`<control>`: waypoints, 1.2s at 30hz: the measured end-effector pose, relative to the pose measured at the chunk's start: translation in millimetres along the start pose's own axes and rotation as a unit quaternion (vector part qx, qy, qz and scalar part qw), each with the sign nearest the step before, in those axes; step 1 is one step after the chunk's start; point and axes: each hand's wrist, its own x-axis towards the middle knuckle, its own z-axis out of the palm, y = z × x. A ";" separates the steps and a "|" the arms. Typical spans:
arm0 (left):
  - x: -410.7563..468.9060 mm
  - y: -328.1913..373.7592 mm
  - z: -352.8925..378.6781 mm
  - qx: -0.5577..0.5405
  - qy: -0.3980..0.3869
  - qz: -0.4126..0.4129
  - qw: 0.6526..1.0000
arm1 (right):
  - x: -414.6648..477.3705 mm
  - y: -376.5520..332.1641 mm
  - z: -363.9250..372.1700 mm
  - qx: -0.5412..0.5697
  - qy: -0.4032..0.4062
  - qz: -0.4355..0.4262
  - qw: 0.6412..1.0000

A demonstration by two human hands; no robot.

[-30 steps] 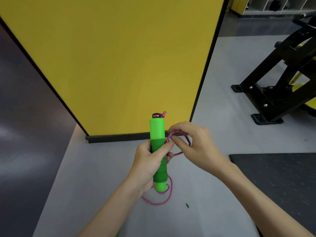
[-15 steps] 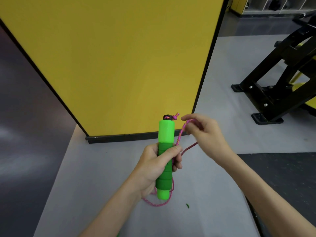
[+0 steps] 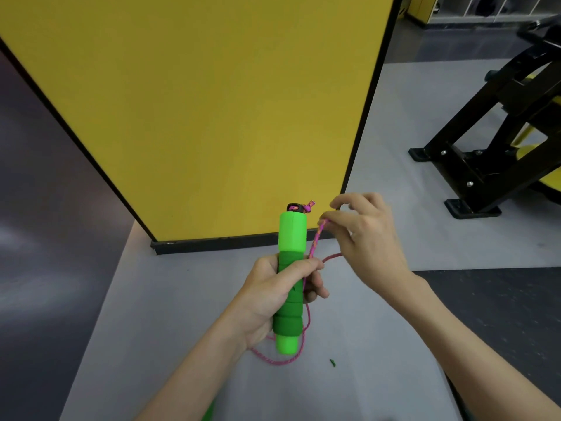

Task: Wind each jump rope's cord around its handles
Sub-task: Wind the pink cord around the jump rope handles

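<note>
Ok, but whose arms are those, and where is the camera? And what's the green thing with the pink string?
Those are a person's two arms. The camera sits on that person's head and looks down, so you see what they see. There is only this one view. The left hand grips a green jump rope handle and holds it upright. The right hand pinches the pink cord beside the handle's top. More of the cord curves in a loop below the handle's bottom end. Underneath is a grey surface with a tiny green scrap on it. Behind stands a big yellow panel, and a black exercise frame is off to the right.
</note>
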 end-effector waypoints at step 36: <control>-1.5 0.1 -3.7 0.010 -0.009 -0.002 1.000 | 2.9 -1.3 -10.3 0.100 0.019 0.037 0.994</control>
